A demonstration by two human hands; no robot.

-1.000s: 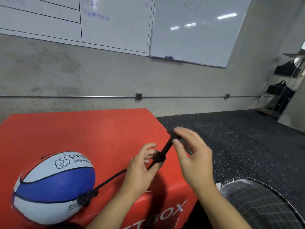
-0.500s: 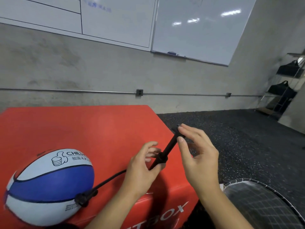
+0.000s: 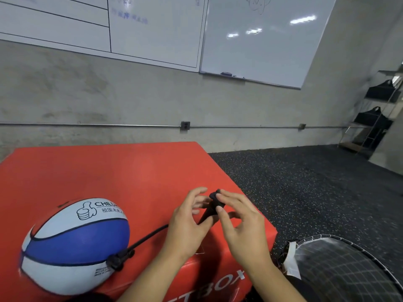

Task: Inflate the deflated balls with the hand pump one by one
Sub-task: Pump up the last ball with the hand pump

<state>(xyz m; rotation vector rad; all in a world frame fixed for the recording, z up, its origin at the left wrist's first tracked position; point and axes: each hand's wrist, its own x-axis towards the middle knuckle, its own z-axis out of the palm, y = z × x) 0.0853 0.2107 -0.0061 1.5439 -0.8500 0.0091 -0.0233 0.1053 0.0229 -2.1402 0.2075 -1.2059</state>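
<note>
Indoors, red box [image 3: 109,171], speckled floor [image 3: 316,192], whiteboards [image 3: 257,40]

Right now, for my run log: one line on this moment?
step: pumping | ball: on red box, hose attached | left hand: holds pump | right hand: on handle

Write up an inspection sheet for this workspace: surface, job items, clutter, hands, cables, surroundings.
Surface: red padded box with white lettering on its near face; it stands on dark speckled flooring.
Job's things: blue, white and red ball on the box, oval and visibly underfilled; black hand pump held above the box's right side.
Clutter: mesh net hoop on the floor at lower right.
Hands: left hand grips the pump body; right hand pinches its handle end.
Cables: black hose runs from pump to the ball's valve connector.
Surroundings: concrete wall, whiteboards, shelf rack with dark bags.
</note>
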